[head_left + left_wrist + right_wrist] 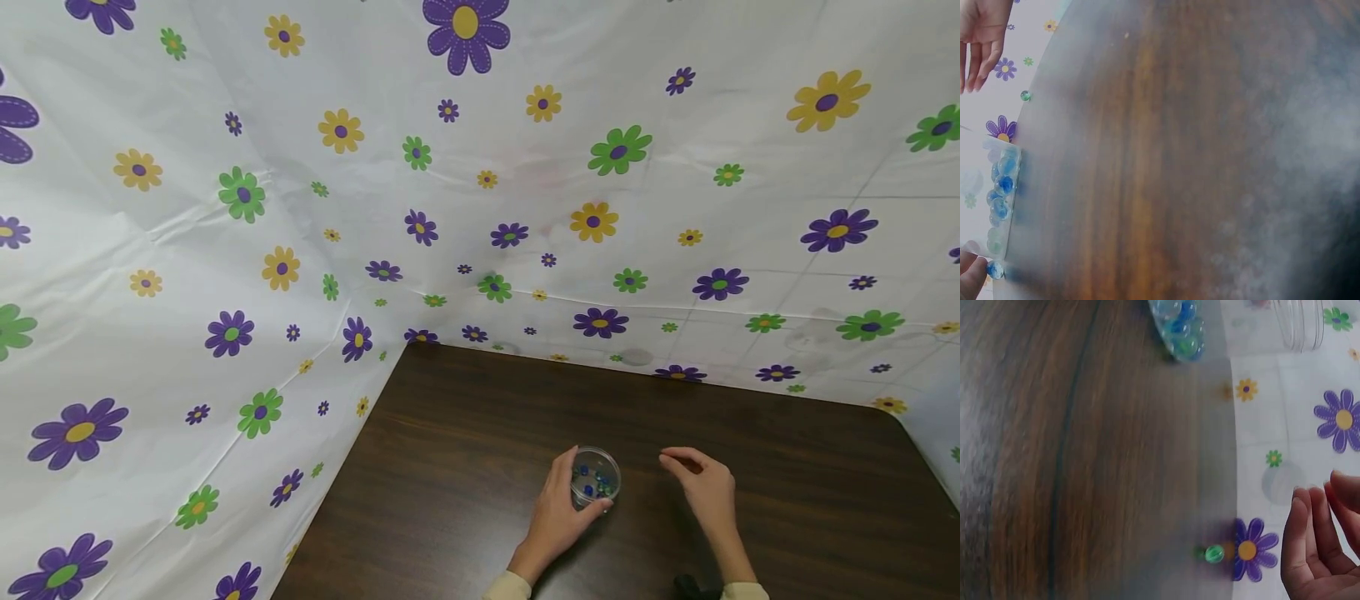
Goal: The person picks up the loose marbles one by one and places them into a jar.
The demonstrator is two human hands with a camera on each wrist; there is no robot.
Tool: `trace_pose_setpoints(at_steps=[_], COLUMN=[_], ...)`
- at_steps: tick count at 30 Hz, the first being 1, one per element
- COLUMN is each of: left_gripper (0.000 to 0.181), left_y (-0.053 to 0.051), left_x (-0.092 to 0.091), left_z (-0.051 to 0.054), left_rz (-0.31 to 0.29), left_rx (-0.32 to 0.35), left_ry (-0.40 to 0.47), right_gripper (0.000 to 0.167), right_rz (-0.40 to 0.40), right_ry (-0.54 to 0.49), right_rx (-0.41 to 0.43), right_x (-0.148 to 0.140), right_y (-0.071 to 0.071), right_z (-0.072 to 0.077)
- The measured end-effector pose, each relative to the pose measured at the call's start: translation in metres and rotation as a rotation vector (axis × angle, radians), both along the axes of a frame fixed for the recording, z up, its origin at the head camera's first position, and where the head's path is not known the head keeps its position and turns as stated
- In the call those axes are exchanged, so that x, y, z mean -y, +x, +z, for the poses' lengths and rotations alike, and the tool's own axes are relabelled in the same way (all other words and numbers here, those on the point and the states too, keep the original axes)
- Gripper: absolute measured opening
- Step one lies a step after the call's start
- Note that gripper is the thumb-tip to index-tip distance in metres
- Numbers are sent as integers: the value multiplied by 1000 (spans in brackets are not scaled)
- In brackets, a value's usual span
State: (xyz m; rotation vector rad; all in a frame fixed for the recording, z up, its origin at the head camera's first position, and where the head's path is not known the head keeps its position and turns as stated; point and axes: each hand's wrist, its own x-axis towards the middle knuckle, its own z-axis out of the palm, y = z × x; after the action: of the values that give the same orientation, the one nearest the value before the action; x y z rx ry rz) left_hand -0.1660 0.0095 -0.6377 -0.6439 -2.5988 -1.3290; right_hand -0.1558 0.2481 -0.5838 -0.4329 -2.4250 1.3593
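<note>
In the head view my left hand (pixel 558 512) grips a clear round jar (pixel 597 450) from its left side, the thumb along the near side. Blue and green glass marbles (pixel 588 490) lie inside; the left wrist view shows several blue marbles (pixel 1001 185) through its wall. Beside the left fingertips a blue marble (pixel 995 270) sits outside the jar. My right hand (pixel 705 487) hovers right of the jar, fingers bent loosely toward the thumb, with nothing visible between them. A green marble (pixel 1214 553) appears near the right hand in the right wrist view.
A dark brown wooden table (pixel 450 450) lies under both hands. White flowered sheeting (pixel 450 200) hangs along its back and left side. A small black object (pixel 686 586) is by the right wrist.
</note>
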Motion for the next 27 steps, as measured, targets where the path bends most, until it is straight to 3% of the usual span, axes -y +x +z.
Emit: trace_pose_setpoints(at_steps=[11, 22, 27], left_gripper=[87, 87, 86], left_y=[0, -1, -2], left_x=[0, 0, 0], left_z=[0, 0, -1], left_rz=[-7, -9, -8], left_rx=[-15, 4, -8], left_ry=[4, 5, 1], right_gripper=[17, 21, 20], right_rz=[-136, -142, -121], right_ry=[49, 92, 133], right_rx=[32, 83, 59], right_x=[-17, -25, -27], right_y=[-1, -2, -7], right_z=[-15, -23, -26])
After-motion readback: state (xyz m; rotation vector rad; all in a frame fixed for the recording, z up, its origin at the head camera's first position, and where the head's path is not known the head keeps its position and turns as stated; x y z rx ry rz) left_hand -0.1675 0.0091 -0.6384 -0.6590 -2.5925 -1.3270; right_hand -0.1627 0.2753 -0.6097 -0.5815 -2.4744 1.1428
